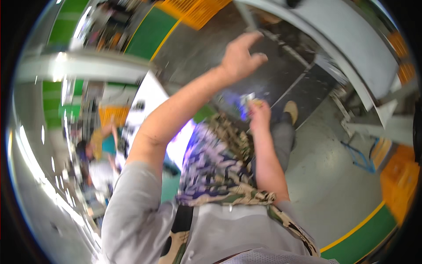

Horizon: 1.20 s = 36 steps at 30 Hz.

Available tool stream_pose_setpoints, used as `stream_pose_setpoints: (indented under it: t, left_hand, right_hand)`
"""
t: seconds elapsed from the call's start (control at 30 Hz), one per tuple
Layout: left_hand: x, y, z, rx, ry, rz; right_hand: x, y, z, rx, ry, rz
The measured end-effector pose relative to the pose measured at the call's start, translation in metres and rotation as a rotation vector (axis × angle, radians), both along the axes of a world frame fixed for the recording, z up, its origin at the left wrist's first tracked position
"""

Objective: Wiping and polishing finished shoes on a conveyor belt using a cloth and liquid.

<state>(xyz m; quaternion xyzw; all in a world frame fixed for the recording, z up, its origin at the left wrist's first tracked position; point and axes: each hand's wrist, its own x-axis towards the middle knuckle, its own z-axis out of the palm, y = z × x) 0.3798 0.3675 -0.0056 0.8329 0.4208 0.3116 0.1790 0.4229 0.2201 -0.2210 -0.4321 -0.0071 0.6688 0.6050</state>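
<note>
My left hand (241, 56) reaches out over the dark floor at the top of the view, thumb and fingers apart and nothing in it. Lower down, my right hand (260, 115) is closed around a small shiny silver-and-blue item (247, 97). Motion blur hides what kind of thing it is. A camouflage apron (215, 167) covers my lap, below and between the two arms.
A grey-topped table (351, 39) curves along the upper right. Yellow crates (193, 11) stand at the top, an orange bin (400, 180) at the right. A blue-framed stool (362, 156) is nearby. Other people (99, 145) are at the left, beside a white work surface (149, 94).
</note>
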Motion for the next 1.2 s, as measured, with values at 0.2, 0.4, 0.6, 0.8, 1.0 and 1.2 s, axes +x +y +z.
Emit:
stream_pose_setpoints:
  t: [0.2, 0.4, 0.6, 0.8, 1.0, 1.2]
  left_hand:
    - [-0.266, -0.267, -0.052, -0.318, 0.068, 0.592]
    - [-0.480, -0.514, -0.122, -0.664, 0.193, 1.384]
    - [-0.514, -0.541, -0.184, -0.912, 0.128, 1.664]
    - [-0.526, -0.481, -0.213, -1.046, -0.196, 1.804]
    - [-0.525, -0.507, -0.190, -1.067, 0.170, 1.404]
    - [-0.498, -0.602, -0.204, -0.991, 0.579, 0.896]
  right_hand:
    - [0.003, -0.001, -0.031, 0.017, -0.031, 0.149]
    - [-0.002, -0.018, -0.041, -0.125, -0.019, 0.268]
    - [-0.074, -0.026, 0.025, 0.077, -0.193, 0.478]
    - [-0.211, -0.040, 0.083, 0.433, -0.672, 0.778]
    - [-0.305, -0.030, 0.071, 0.874, -1.344, 0.946]
    - [-0.362, -0.046, 0.087, 1.286, -1.692, 0.919]
